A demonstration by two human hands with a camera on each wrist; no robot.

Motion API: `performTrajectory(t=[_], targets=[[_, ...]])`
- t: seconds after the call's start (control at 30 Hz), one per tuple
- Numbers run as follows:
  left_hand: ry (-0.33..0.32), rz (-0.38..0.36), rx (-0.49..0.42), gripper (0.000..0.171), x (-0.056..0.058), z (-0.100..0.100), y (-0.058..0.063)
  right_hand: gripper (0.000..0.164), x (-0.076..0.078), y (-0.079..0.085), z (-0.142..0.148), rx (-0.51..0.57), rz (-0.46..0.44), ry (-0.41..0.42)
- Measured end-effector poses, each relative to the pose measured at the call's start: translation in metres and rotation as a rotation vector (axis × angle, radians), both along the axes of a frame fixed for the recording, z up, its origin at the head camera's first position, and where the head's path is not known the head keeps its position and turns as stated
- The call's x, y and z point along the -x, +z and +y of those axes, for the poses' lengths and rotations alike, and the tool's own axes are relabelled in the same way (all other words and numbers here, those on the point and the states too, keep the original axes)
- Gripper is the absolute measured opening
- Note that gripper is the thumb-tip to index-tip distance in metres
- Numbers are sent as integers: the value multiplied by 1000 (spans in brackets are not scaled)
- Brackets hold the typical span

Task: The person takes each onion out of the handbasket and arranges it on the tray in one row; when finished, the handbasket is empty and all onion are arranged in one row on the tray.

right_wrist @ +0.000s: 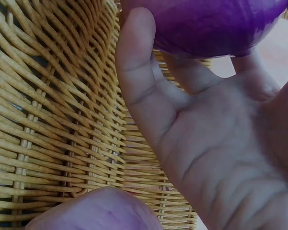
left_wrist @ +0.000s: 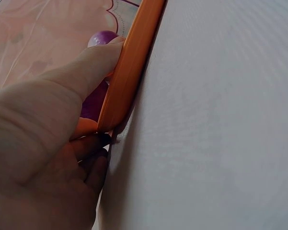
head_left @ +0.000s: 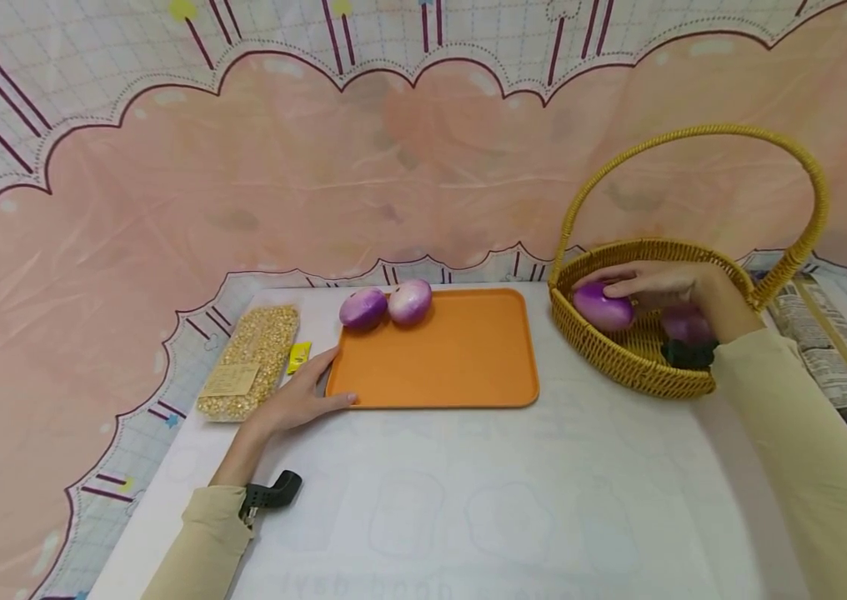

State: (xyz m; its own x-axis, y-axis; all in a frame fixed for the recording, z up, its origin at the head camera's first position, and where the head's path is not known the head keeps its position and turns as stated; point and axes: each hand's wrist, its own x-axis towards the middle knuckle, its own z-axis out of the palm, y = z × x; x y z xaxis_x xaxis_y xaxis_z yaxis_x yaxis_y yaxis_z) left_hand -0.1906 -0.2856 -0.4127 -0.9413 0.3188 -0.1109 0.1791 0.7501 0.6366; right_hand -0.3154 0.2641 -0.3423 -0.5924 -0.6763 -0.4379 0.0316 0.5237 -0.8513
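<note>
Inside the wicker basket (head_left: 644, 377), my right hand (head_left: 664, 283) holds a purple onion (head_left: 603, 307), fingers and thumb curled round it. The right wrist view shows this onion (right_wrist: 215, 28) against the fingers, above a second onion (right_wrist: 96, 211) low in the basket; the forearm and wrist partly cover that second onion (head_left: 686, 323) in the head view. My left hand (head_left: 299, 400) grips the near left corner of an orange tray (head_left: 446, 358), thumb on its front side. Two more onions, one darker (head_left: 363, 309) and one paler (head_left: 410, 302), sit side by side at the tray's back left corner.
A clear bag of corn kernels (head_left: 262, 342) lies left of the tray, with a small yellow packet (head_left: 299, 357) between them. The basket's tall handle (head_left: 701, 132) arches over it. Right of the basket lies a printed, newspaper-like package (head_left: 829, 350). Patterned cloth hangs behind the white table.
</note>
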Motion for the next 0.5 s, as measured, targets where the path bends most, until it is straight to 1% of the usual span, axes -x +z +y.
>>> performTrajectory(t=[0.27,0.5], targets=[[-3,7,-2,97,1,0,0,48,0,-1,1,-19,44,-35],[1,0,4,97,1,0,0,52,-4,0,4,-83,66,-47]])
